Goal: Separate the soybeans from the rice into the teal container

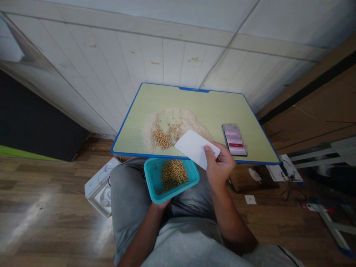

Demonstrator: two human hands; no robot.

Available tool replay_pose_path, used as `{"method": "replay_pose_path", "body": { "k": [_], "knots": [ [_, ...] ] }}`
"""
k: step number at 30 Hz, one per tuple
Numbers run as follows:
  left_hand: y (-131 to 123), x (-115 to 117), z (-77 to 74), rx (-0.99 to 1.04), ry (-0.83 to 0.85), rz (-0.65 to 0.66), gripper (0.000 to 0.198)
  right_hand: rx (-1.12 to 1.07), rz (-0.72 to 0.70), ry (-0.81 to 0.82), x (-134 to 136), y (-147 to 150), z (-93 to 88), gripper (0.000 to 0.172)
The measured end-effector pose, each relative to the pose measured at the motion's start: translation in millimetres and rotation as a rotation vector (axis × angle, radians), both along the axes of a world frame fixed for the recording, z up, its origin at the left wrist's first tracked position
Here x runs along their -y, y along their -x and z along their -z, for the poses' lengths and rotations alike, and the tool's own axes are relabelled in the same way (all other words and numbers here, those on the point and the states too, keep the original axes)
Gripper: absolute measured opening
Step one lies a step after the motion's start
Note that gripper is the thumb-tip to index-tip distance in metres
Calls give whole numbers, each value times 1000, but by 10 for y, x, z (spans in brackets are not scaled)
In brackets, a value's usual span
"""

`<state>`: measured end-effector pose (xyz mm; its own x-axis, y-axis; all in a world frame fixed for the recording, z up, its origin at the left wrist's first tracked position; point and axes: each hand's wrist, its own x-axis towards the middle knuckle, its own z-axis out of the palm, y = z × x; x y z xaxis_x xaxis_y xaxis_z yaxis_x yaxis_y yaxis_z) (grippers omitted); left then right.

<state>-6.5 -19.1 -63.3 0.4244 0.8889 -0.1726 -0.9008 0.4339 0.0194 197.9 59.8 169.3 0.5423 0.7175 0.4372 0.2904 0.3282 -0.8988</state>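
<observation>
1. Pinched between thumb and fingers, a white card (191, 144) is held firmly by the right hand (221, 161), slanting across the near edge of the table (222, 107).
2. Beneath a teal tub (156, 174), the left hand (162, 203) shows only in part; its fingers are hidden, so I cannot tell how they are closed.
3. That tub sits just outside the near edge, left of its middle, above the lap in grey trousers (126, 193). Whether it touches the edge is unclear.
4. Inside it, round tan beans (175, 172) gather toward the far and right sides, leaving some of the left bottom bare.
5. Loose beans (162, 140) lie on the surface near the near edge, left of centre, thickest close to the card's tip and thinning toward the far edge.
6. Around them, pale grains (191, 120) spread in a broad ring, well apart from the far corners.
7. By the near right corner lies a phone (235, 139), its screen lit, just beside the right hand.
</observation>
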Motion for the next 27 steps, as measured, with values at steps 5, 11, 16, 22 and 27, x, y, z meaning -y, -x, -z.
{"method": "replay_pose_path", "body": {
  "k": [5, 11, 16, 22, 27],
  "knots": [
    [-10, 48, 106, 11, -46, -4, 76, -20, 171, -36, -60, -190, -46, 28],
    [-48, 30, 61, 0, -20, 7, 75, -4, 201, -66, -101, -287, -95, 23],
    [-108, 14, 119, 2, -5, -1, 74, 2, 205, -73, -74, -307, -90, 25],
    [-196, -44, 99, 1, 24, 19, 73, 117, 120, -20, 24, -323, -84, 22],
    [-294, -85, -69, -13, 59, 28, 71, 186, 122, -9, 49, -336, -34, 19]
  ]
}}
